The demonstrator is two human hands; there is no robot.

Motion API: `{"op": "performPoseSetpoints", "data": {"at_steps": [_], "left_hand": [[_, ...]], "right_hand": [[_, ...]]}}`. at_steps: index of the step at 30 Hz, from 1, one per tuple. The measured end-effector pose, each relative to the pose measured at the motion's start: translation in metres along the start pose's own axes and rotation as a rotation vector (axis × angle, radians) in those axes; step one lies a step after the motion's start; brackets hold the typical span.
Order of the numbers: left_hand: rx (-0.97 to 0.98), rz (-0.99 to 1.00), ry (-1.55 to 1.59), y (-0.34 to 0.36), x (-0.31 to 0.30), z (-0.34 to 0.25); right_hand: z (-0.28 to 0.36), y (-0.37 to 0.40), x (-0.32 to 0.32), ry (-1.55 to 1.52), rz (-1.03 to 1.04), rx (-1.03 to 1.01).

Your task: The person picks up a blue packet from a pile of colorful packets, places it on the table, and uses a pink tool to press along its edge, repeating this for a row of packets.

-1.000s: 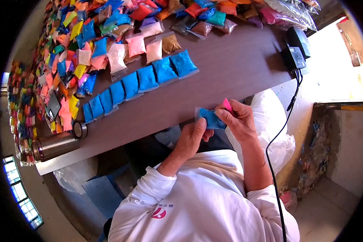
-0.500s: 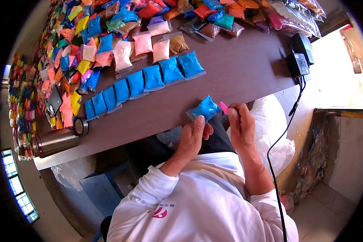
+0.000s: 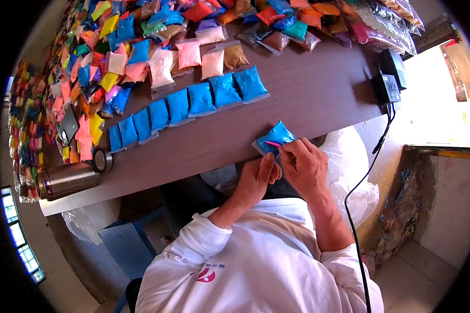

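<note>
A small blue powder packet (image 3: 275, 136) lies at the near edge of the brown table (image 3: 308, 99). My left hand (image 3: 257, 176) pinches the packet's near corner from below. My right hand (image 3: 305, 163) holds a thin pink stick-like tool (image 3: 272, 144) and presses it across the packet's near end. Both hands touch each other over the table edge. A row of several matching blue packets (image 3: 188, 103) lies on the table farther left.
A big heap of coloured packets (image 3: 115, 47) covers the far and left table. A metal flask (image 3: 68, 180) and a round lid (image 3: 103, 160) lie at the left edge. Black power adapter (image 3: 385, 86) with cable (image 3: 357, 182) at right; white plastic bag (image 3: 350, 172) below.
The blue packet went from held in the air down onto the table edge. My right hand swung the pink tool from upright to flat across the packet.
</note>
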State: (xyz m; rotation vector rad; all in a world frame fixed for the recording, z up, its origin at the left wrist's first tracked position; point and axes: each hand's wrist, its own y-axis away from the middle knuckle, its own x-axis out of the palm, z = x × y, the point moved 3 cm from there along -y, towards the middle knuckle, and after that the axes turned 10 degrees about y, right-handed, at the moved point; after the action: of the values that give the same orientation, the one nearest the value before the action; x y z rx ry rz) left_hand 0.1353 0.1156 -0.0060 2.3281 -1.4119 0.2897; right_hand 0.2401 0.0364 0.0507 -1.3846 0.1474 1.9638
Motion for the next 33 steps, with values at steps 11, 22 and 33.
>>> {"op": "performPoseSetpoints", "data": {"at_steps": [11, 22, 33], "left_hand": [[-0.007, 0.025, 0.083, -0.004, 0.001, 0.0], [-0.018, 0.005, 0.041, -0.006, 0.005, 0.002], [0.012, 0.068, -0.023, -0.011, 0.005, -0.005]], "right_hand": [[-0.002, -0.002, -0.009, -0.172, 0.089, 0.053], [0.004, -0.013, -0.003, -0.004, -0.051, -0.122], [-0.012, -0.021, 0.003, 0.059, -0.125, 0.216]]}}
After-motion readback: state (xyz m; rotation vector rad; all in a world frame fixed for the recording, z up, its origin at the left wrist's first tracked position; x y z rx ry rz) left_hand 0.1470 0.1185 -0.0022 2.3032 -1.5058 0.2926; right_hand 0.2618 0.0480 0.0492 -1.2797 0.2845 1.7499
